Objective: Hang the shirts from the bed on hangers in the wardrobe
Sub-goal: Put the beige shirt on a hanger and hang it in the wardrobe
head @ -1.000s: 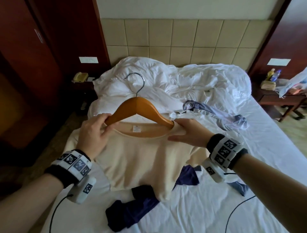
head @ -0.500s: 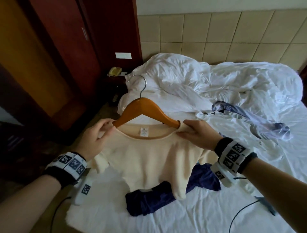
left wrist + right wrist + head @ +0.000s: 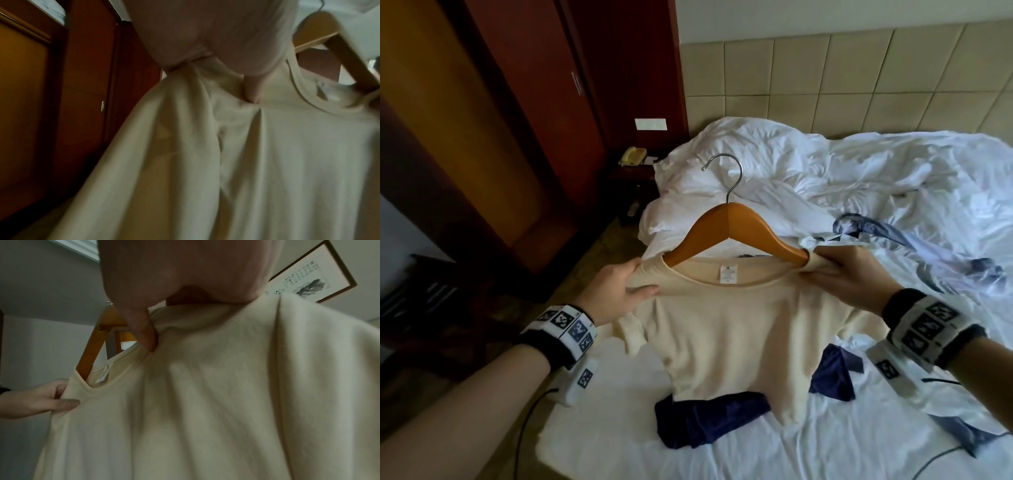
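A cream shirt (image 3: 732, 329) hangs on a wooden hanger (image 3: 726, 226) with a metal hook, lifted above the bed (image 3: 791, 442). My left hand (image 3: 619, 291) pinches the shirt's left shoulder (image 3: 205, 91) over the hanger end. My right hand (image 3: 842, 274) grips the right shoulder (image 3: 185, 318) the same way. A dark blue shirt (image 3: 709, 421) lies on the sheet under the cream one. A light blue shirt (image 3: 914, 246) lies crumpled further right. The wardrobe (image 3: 482, 120) of dark red wood stands to the left.
A rumpled white duvet (image 3: 808, 164) covers the head of the bed. A nightstand with a yellow telephone (image 3: 632, 156) sits between bed and wardrobe. A padded headboard (image 3: 842, 75) backs the bed. Cables trail from both wrist devices.
The view has swung left towards the wardrobe. The cream shirt has been lifted higher off the bed, and both hands have settled onto its shoulders.
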A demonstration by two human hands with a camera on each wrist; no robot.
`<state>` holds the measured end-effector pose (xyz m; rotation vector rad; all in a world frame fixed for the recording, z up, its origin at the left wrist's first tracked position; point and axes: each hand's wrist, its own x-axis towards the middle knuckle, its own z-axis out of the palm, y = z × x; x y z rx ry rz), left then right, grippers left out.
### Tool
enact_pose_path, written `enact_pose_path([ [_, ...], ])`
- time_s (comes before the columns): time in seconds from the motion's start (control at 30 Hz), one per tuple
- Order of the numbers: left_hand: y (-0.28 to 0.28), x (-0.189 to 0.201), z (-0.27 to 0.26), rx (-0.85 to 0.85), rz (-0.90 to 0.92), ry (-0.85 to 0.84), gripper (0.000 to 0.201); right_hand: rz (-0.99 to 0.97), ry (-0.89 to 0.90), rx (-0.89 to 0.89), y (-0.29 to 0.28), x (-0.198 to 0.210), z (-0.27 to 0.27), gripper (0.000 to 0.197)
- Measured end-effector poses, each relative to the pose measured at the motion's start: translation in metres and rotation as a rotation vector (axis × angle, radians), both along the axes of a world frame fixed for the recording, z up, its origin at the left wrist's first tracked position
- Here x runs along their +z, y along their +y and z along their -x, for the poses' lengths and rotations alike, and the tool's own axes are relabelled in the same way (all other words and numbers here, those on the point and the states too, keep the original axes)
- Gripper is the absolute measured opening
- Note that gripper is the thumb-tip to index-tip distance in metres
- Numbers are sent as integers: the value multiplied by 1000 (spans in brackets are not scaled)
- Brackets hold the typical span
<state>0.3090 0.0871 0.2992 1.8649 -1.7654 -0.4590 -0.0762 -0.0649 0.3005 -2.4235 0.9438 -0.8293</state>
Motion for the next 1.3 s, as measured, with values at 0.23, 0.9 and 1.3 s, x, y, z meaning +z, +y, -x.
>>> enact_pose_path([
  [0.23, -10, 2, -5, 16, -41, 21, 37, -11, 5, -10, 4, -2, 2, 34],
  [0.9, -70, 27, 31, 67, 504, -297, 38, -123, 57, -78, 2, 17, -16, 23],
  [1.3, -69, 35, 32, 60, 450, -152, 47, -407, 527, -293, 5, -43, 24, 24],
])
